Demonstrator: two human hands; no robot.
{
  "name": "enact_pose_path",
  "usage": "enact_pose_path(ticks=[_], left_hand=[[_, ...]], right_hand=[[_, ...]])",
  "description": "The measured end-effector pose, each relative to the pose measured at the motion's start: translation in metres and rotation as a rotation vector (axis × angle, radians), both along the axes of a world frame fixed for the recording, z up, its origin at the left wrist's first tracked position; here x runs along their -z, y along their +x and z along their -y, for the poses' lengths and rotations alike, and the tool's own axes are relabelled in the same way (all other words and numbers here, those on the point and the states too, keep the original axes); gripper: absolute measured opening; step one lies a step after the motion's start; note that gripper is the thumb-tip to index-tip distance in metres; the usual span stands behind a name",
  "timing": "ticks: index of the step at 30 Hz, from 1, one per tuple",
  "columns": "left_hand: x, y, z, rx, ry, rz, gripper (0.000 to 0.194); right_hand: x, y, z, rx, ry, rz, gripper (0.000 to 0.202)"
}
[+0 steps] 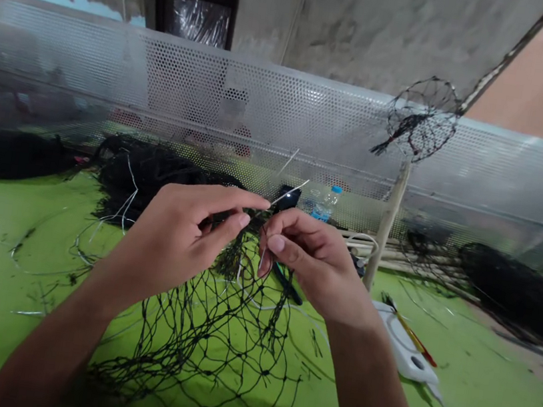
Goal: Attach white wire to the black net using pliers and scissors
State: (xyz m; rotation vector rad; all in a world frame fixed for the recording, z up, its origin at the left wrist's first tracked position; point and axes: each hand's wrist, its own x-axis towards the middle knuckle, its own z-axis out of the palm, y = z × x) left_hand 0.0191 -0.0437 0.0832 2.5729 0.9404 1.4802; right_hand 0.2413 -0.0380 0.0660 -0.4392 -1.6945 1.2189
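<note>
My left hand (192,226) is over the netting, its index finger stretched out and its thumb a little below, apart from it. The index fingertip meets a thin pale wire (291,191) that slants up to the right. Beside it, my right hand (309,256) is closed, thumb against curled fingers, with a short length of thin wire (262,257) showing at the pinch. Black knotted netting (202,338) hangs below both hands and spreads over the green surface. Where its top edge meets the fingers is partly hidden.
Behind stands a perforated metal sheet (285,108). A round net piece (422,120) tops an upright wooden stick (387,223). A white power strip (406,344) with a yellow-red tool lies right. Black net heaps (149,169), a bottle (326,204) and loose wires lie about.
</note>
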Motion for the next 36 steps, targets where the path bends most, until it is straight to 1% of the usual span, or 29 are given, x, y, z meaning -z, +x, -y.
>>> enact_pose_path(ticks=[5,9,15,20,24,27,30,33,36], left_hand=[[0.000,0.005,0.003,-0.018,0.038,0.031,0.015],[-0.001,0.005,0.006,-0.064,-0.011,0.026,0.014],[-0.001,0.004,0.005,-0.064,-0.082,0.033,0.019],[0.002,0.008,0.003,-0.080,-0.095,0.081,0.012],[0.004,0.010,0.000,-0.104,-0.119,0.122,0.008],[0.005,0.010,-0.001,-0.116,-0.127,0.151,0.010],[0.005,0.009,0.000,-0.124,-0.120,0.184,0.009],[0.005,0.008,0.001,-0.128,-0.115,0.198,0.009],[0.005,0.007,0.000,-0.133,-0.117,0.196,0.009]], right_hand=[[-0.002,0.000,0.001,-0.009,-0.013,0.027,0.009],[-0.004,0.001,0.002,0.034,0.010,0.065,0.011],[-0.006,0.003,0.002,0.065,0.024,0.052,0.014],[-0.006,0.003,0.004,0.081,0.025,0.043,0.017],[-0.006,0.001,0.005,0.162,0.082,0.104,0.019],[-0.005,-0.001,0.006,0.253,0.188,0.187,0.014],[-0.004,-0.006,0.010,0.385,0.370,0.260,0.008],[-0.002,-0.013,0.015,0.613,0.620,0.306,0.014],[0.002,-0.017,0.020,0.852,0.864,0.348,0.014]])
